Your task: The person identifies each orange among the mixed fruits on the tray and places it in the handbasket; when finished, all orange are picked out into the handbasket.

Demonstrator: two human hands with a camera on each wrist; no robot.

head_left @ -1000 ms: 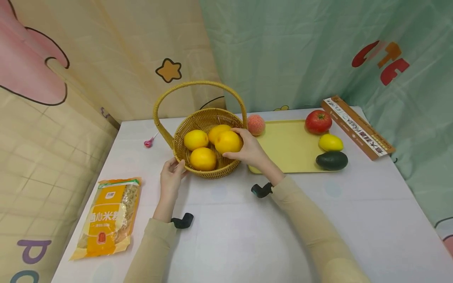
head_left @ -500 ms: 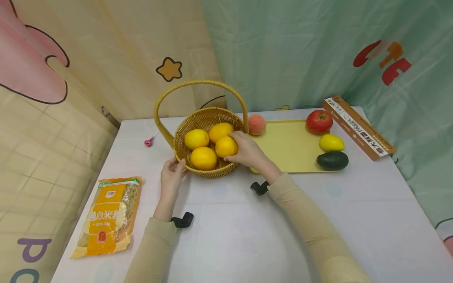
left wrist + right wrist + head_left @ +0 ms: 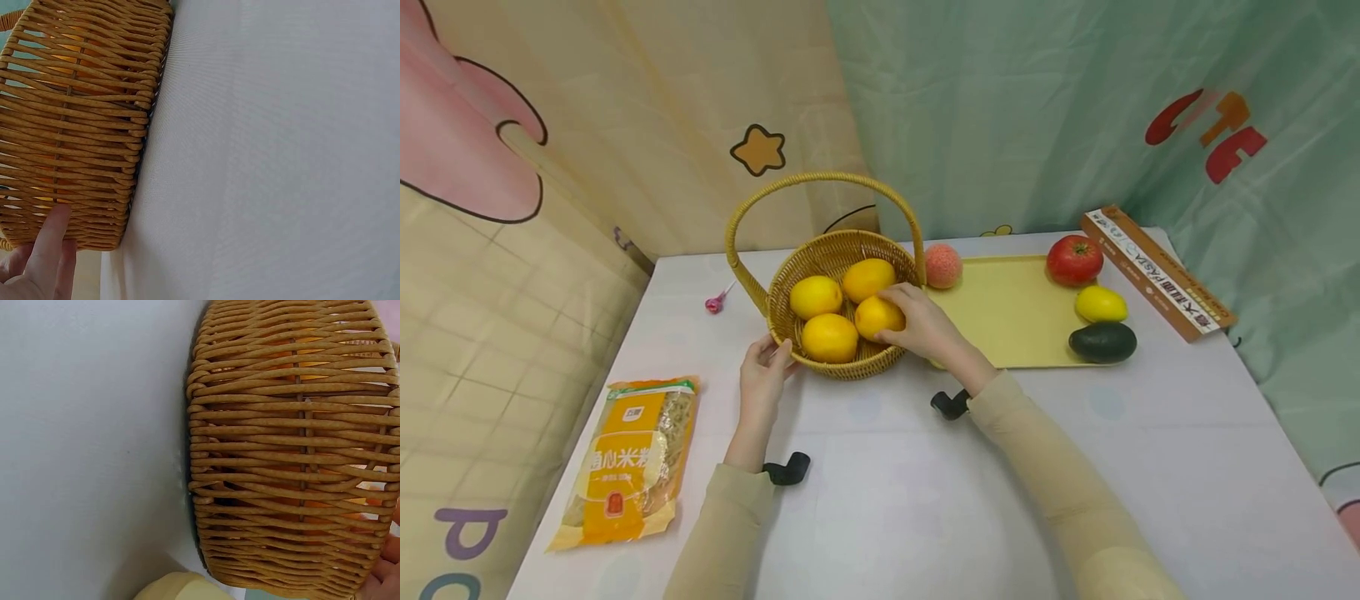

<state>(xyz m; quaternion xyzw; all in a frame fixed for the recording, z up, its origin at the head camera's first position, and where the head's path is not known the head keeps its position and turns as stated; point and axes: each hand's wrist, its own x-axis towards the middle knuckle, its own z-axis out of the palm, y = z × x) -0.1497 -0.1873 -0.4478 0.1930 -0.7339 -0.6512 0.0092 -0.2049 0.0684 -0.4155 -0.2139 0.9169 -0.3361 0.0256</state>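
In the head view, a wicker basket (image 3: 865, 367) with a tall arched handle holds several yellow-orange, lemon-like fruits (image 3: 830, 338). My right hand (image 3: 928, 327) reaches over the basket's right rim. Its thumb and fingers hold one lemon-like fruit (image 3: 877, 317), which sits low among the others. My left hand (image 3: 762, 375) holds the basket's front left side, with the thumb near the rim. The left wrist view shows the left hand's fingers (image 3: 47, 250) against the weave. In the right wrist view, the basket (image 3: 294, 456) hides most of the right hand (image 3: 384, 575).
A pale yellow tray (image 3: 1000, 312) lies to the right, with a tomato (image 3: 1075, 260), a lemon (image 3: 1101, 304) and a dark green avocado (image 3: 1102, 342). Nearby are a peach (image 3: 943, 266) and a pasta box (image 3: 1157, 271). Leftward lie a lollipop (image 3: 715, 303) and a noodle bag (image 3: 628, 462).
My right hand has lowered its fruit into the basket, slightly to the left, beside the others. The left hand has stayed at the basket's side.
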